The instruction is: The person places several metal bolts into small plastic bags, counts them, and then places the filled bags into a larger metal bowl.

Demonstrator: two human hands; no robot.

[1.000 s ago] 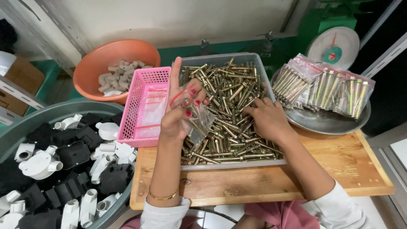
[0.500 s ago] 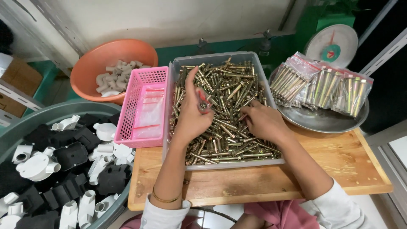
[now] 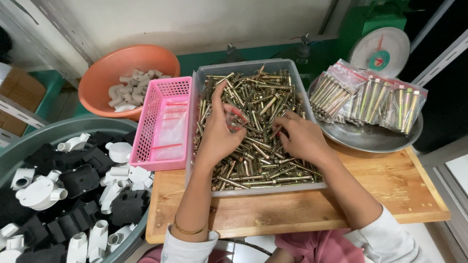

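Your clear bin [image 3: 253, 68] of brass anchor bolts [image 3: 258, 146] overhangs the wooden surface's [image 3: 390, 195] front edge; leaning could tip it. Your left hand [image 3: 219, 139] pinches a small clear bag [image 3: 234, 118]; it may tear. Your right hand's [image 3: 302, 139] fingers dig among bolts, grip hidden, I think.

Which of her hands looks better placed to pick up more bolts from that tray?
Probably the right hand: it lies empty on the brass-coloured bolts in the clear tray, while the left hand already pinches a small clear bag.
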